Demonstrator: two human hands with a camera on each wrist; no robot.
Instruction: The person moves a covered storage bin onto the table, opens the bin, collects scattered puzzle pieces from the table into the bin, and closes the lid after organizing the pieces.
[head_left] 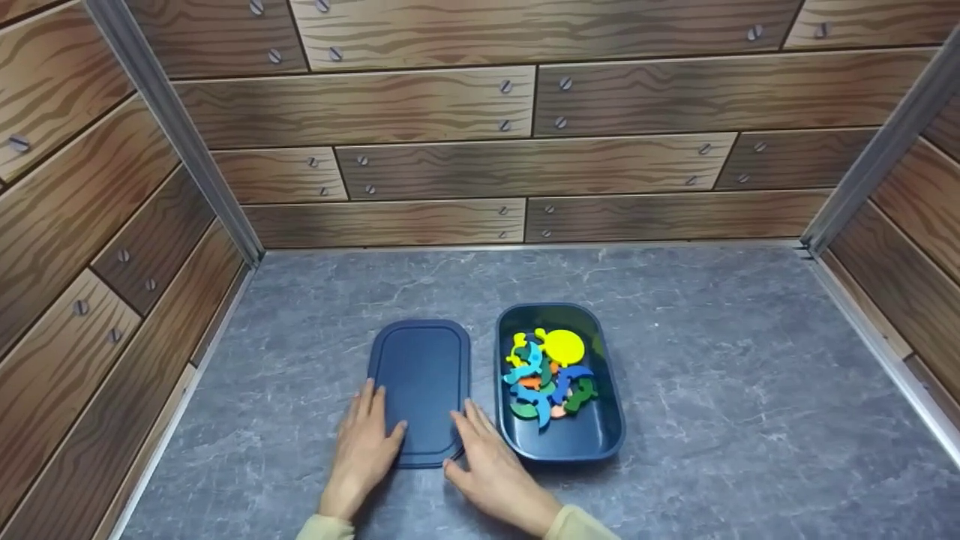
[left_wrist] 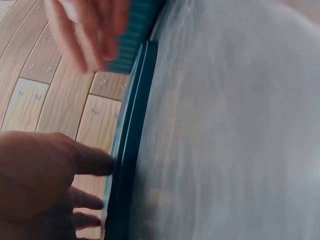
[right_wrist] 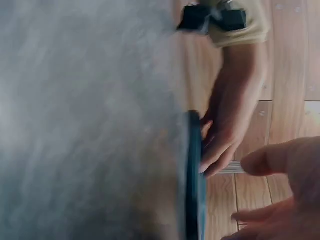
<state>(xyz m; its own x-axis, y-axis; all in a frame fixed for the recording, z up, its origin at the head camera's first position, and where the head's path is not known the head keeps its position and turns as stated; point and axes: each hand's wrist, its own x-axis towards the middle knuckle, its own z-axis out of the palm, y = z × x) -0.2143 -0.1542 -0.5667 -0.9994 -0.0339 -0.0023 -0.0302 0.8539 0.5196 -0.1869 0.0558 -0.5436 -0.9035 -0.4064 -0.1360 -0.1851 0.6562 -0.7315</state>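
A flat dark blue lid (head_left: pixel 422 375) lies on the grey surface. My left hand (head_left: pixel 365 442) rests along its left edge, with the fingers extended and the thumb over the lid's near part. At the lid's lower right corner is my right hand (head_left: pixel 491 472), fingers extended toward the right edge; whether they touch it I cannot tell. Right of the lid stands an uncovered dark blue box (head_left: pixel 611 420). In it lie several coloured animal-shaped pieces, among them a yellow turtle-like one (head_left: pixel 564 347) and a light blue one (head_left: pixel 536 401). The left wrist view shows the lid's rim (left_wrist: pixel 131 130) beside the left thumb.
Wood-patterned panels (head_left: pixel 435 101) enclose the grey marbled surface (head_left: pixel 720 360) at the back and both sides. Metal strips (head_left: pixel 180 135) run along the corners. The box stands close to the right hand.
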